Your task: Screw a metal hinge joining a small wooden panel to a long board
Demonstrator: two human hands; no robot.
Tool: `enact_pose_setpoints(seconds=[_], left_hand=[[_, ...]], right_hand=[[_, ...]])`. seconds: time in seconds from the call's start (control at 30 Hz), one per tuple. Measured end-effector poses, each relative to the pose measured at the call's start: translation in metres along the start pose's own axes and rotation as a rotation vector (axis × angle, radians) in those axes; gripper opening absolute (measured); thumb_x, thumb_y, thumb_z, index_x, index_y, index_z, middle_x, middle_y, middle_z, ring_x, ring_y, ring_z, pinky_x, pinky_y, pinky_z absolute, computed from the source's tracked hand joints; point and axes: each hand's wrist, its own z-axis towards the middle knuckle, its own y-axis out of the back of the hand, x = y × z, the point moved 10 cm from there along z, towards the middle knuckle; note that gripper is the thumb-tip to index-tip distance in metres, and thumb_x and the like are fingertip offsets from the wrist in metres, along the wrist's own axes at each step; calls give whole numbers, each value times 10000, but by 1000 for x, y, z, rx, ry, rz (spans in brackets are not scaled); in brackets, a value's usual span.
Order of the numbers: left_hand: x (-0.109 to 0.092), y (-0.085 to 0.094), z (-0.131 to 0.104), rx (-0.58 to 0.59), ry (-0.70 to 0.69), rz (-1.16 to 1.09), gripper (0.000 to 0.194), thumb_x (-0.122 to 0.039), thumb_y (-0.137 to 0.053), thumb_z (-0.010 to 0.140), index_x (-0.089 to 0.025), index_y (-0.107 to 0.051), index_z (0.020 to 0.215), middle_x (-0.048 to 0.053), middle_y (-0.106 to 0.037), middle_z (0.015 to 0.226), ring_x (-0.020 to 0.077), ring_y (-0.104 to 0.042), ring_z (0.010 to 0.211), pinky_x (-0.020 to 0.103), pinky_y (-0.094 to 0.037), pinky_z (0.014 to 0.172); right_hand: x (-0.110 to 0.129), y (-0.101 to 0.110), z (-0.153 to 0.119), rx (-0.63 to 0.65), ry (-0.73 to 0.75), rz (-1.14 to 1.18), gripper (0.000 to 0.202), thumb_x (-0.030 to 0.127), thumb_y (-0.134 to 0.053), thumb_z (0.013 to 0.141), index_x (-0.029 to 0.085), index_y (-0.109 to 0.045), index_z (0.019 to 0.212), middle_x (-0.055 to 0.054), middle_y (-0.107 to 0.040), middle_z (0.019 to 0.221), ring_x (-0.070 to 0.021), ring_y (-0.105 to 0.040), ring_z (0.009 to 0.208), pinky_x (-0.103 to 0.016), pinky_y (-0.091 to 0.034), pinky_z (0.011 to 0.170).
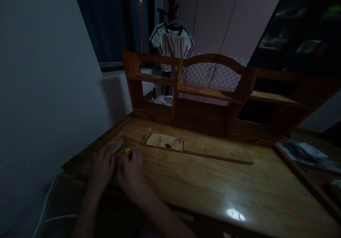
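In the head view, we locate the yellow tool (128,150) near the desk's (213,181) 9 o'clock edge. Its visible long axis runs nearly 6 to 12 o'clock, metal end pointing between 11 and 12. The right hand (132,166) covers its near end; we cannot tell whether the fingers pinch it. The left hand (103,162), at 8 o'clock, has bent fingers; its grip is unclear. From the tool, we note a flat board (198,148) at 3 and a shelf unit (206,91) toward 2.
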Motion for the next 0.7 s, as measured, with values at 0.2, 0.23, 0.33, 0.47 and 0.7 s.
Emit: enact_pose_setpoints(seconds=[0.2,0.23,0.33,0.47,0.7], left_hand=[[6,-8,-2,23,53,100,460,-379,-361,975,-164,-557,1332,174,-407,1496,381,-280,1425,613,-228,1133],[7,-8,-2,18,67,111,475,-404,-375,971,-158,-555,1336,184,-392,1501,396,-263,1428,616,-228,1130],[4,-7,-1,-2,63,119,529,-429,-371,967,-93,-526,1346,231,-396,1469,396,-302,1401,584,-251,1133],[2,-1,-1,-49,76,63,562,-425,-388,953,-78,-453,1390,230,-411,1442,373,-372,1352,547,-288,1131],[-2,14,-4,-123,94,-108,484,-319,-310,973,-108,-442,1388,176,-465,1378,318,-434,1307,472,-355,1127]], right_hand=[[-39,105,-22,-149,15,-173,536,313,-497,939,223,-368,1452,-134,-333,1504,-259,-338,1388,-454,-354,1117],[-55,128,-24,-129,4,-295,571,307,-495,936,199,-335,1473,-155,-357,1487,-259,-358,1379,-453,-372,1106],[-111,196,-31,-90,-14,-386,647,317,-536,922,190,-294,1509,-183,-369,1497,-291,-368,1385,-500,-362,1105],[-172,239,-56,50,0,-493,831,496,-693,807,224,-343,1509,-169,-433,1481,-304,-412,1366,-486,-353,1116],[-202,257,-75,70,2,-636,702,507,-541,920,212,-330,1521,-173,-416,1498,-299,-362,1394,-499,-278,1147]])
